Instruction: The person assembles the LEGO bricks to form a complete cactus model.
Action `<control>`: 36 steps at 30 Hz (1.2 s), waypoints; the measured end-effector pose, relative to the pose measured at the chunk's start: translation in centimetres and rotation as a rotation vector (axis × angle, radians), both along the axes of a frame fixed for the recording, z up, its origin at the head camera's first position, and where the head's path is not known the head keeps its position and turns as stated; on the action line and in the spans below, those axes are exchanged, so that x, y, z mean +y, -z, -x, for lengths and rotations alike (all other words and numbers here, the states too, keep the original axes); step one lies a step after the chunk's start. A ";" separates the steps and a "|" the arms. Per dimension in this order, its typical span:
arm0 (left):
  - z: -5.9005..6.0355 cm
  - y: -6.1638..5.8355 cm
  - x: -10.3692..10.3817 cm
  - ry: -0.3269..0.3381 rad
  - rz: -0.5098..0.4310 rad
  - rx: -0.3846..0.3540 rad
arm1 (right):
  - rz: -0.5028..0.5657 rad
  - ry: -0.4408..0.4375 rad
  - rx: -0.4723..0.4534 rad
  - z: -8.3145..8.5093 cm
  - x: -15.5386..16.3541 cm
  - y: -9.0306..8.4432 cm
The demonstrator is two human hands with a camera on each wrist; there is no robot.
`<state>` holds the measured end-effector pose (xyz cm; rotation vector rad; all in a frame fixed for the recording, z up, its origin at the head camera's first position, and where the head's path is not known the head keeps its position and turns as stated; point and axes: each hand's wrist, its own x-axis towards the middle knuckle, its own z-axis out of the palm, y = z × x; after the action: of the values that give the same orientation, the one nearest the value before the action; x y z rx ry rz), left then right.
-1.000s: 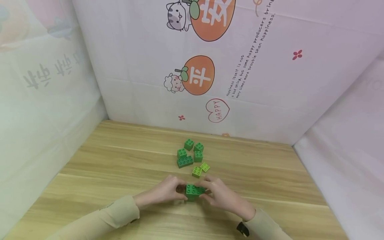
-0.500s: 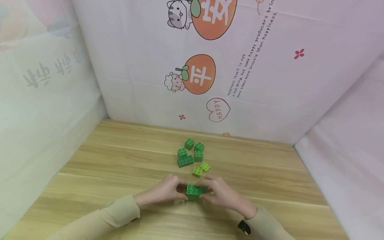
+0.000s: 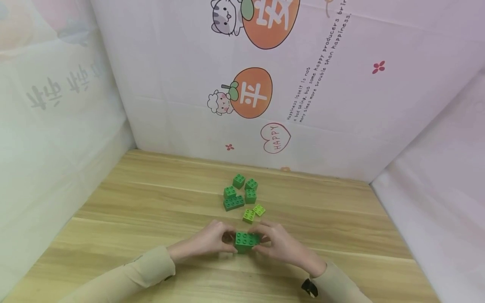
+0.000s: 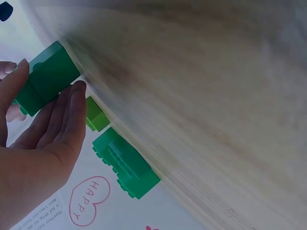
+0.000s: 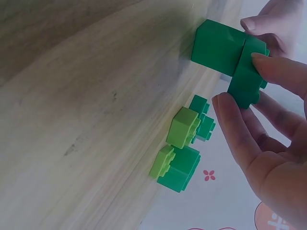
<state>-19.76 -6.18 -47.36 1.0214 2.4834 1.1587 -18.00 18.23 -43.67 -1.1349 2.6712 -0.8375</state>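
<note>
Green stack [image 3: 245, 242]: two dark green bricks, one on the other, standing on the table [image 3: 151, 202] near its front edge, at centre.
Left hand [image 3: 208, 242]: at the stack's 9 o'clock, thumb and fingers curled onto its left end. Judged a steadying hold.
Right hand [image 3: 278, 244]: at 3 o'clock, fingers pinching the upper brick's right end; the right wrist view shows that brick overhanging the lower one, so the pinch appears to serve seating or shifting it.
Loose bricks:
- Two light green [image 3: 253, 213], just beyond the stack at 12 o'clock.
- Dark green cluster [image 3: 239, 193], farther out at 12 o'clock.
Room: bare wood at 9 and 3 o'clock of the hands. The backdrop [image 3: 341, 105] closes the far edge, with side sheets left and right. Least clearance lies toward 12 o'clock, where the light green pair sits near the fingertips.
</note>
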 end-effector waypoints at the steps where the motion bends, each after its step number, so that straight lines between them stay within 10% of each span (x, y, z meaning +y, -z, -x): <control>1: 0.0 0.0 0.0 0.003 -0.006 0.000 | 0.005 0.003 0.000 0.0 0.0 0.0; 36: -0.2 -0.4 0.0 0.000 -0.034 -0.072 | 0.131 0.053 0.015 0.4 1.5 -0.3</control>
<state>-19.55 -6.15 -46.93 0.9704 2.4168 1.2203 -18.43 19.77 -43.33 -1.1056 2.7037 -1.0312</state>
